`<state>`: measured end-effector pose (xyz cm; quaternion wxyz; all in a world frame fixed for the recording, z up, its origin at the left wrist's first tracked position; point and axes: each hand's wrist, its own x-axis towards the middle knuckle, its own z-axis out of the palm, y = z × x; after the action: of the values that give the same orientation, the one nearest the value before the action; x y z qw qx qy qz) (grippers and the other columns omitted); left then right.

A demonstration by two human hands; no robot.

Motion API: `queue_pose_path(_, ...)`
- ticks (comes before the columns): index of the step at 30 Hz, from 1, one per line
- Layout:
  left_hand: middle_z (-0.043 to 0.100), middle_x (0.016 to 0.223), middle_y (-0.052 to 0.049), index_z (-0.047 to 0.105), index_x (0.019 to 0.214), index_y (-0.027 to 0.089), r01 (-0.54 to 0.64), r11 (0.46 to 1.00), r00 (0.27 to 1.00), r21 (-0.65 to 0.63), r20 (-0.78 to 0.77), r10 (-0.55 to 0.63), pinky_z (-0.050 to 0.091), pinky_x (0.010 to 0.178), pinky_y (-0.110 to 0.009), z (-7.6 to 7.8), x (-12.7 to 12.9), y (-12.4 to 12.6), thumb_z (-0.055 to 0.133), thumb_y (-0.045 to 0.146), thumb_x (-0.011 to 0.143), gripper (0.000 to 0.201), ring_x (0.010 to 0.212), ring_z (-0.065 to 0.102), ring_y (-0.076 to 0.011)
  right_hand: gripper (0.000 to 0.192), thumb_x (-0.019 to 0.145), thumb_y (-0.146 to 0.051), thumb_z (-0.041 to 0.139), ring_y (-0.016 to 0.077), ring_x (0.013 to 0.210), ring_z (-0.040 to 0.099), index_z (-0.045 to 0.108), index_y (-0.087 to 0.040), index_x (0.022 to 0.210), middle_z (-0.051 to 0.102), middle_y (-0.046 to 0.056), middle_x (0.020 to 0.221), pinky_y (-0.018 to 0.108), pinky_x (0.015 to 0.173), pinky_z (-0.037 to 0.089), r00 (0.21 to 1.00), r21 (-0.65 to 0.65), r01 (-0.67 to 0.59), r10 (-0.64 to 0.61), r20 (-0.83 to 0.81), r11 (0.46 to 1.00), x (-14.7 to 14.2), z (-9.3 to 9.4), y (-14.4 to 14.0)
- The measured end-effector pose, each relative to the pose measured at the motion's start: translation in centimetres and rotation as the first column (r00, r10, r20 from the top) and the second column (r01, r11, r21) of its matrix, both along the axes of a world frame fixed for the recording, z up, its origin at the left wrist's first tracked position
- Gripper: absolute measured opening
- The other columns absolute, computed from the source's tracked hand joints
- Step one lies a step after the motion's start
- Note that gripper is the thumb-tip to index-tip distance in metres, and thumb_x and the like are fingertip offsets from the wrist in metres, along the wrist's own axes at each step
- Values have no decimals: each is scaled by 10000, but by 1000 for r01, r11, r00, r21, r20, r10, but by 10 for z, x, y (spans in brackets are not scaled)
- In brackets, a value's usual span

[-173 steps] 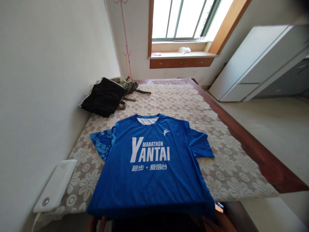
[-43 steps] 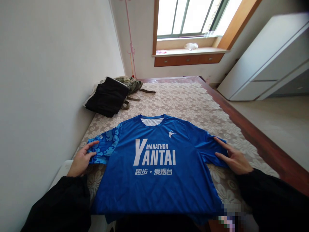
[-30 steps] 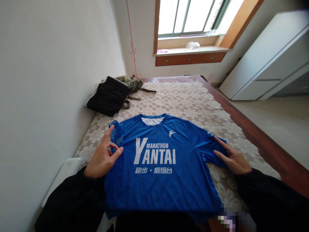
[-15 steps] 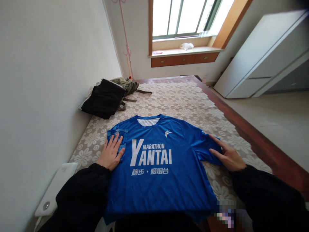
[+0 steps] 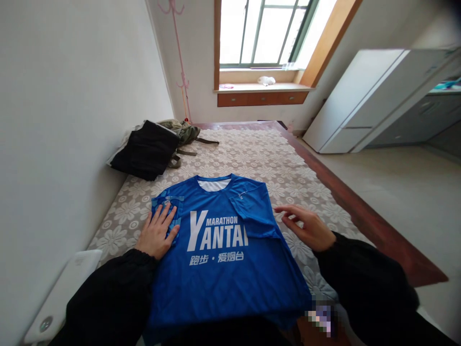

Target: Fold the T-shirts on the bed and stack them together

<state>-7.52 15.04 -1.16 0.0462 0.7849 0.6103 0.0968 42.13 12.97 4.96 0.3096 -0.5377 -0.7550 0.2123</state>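
1. Flat on the bed (image 5: pixel 324 192), front side up, lies a blue shirt (image 5: pixel 223 269), its collar toward the window (image 5: pixel 259 31) and its hem at the near edge.
2. White print across the chest reads "MARATHON" in small capitals over a large "YANTAI"; the final letter is partly covered by a folded sleeve. A line of Chinese characters runs beneath it, reading 跑步 · 爱烟台.
3. Both sleeves are folded inward onto the chest. The patterned left sleeve (image 5: pixel 167 204) sits under the left hand (image 5: pixel 156 233); the plain right sleeve (image 5: pixel 254 214) lies across the end of the lettering, with a tiny white mark near its shoulder that is too small to read.
4. The left hand presses palm down on the folded left sleeve, fingers (image 5: pixel 163 216) straight and close together, gripping nothing.
5. The right hand (image 5: pixel 306 226) hovers just beside the shirt's right edge, over the flowered bedspread (image 5: pixel 252 154), fingers loosely spread and slightly curled, holding nothing.
6. Both arms wear black sleeves.
7. A black bag (image 5: pixel 144 149) rests against the wall at the far left of the bed, well apart from the shirt, with an olive bag (image 5: pixel 183 132) touching it behind.
8. A white flat device (image 5: pixel 57 298) lies at the bed's near left corner.
9. A white cabinet (image 5: pixel 360 105) stands on the floor to the right, and a pink rack (image 5: pixel 180 62) stands in the far corner.
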Motion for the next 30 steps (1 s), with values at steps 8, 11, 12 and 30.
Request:
queue_pose_path(8, 361, 1793, -115, 459, 1703, 196, -21, 1000, 1000, 3, -5, 21, 225, 1374, -660, -3, 2, 0, 421, 485, 1075, 693, 1691, 254, -413, 444, 1116, -286, 406, 284, 1494, 607, 744, -265, 1403, 679, 107, 1556, 516, 1283, 495, 940, 151, -269, 226, 254, 951, -16, -51, 26)
queue_pose_path(11, 352, 1794, -133, 475, 1692, 160, -26, 1000, 1000, -8, -15, 26, 227, 1372, -665, -4, 2, 0, 387, 471, 1080, 692, 1688, 243, -438, 524, 1112, -299, 391, 309, 1635, 434, 630, -218, 1571, 529, 114, 1716, 549, 1340, 408, 918, 117, -239, 185, 349, 964, -35, -64, 39)
queue_pose_path(12, 358, 1790, -140, 480, 1687, 148, -31, 999, 999, -17, -17, 31, 228, 1371, -666, -2, 2, 0, 367, 454, 1085, 685, 1687, 243, -440, 552, 1109, -312, 393, 330, 1665, 375, 590, -212, 1615, 477, 108, 1755, 578, 1349, 381, 906, 86, -205, 156, 394, 975, -42, -69, 42)
queue_pose_path(30, 426, 1764, -161, 489, 1678, 136, -62, 996, 998, 58, 30, 60, 284, 1356, -649, -7, 3, 23, 339, 415, 1088, 669, 1669, 318, -420, 714, 1112, -558, 371, 438, 1696, 252, 396, -246, 1753, 344, 101, 1823, 689, 1350, 268, 785, 133, 135, -188, 590, 982, -66, -96, 48)
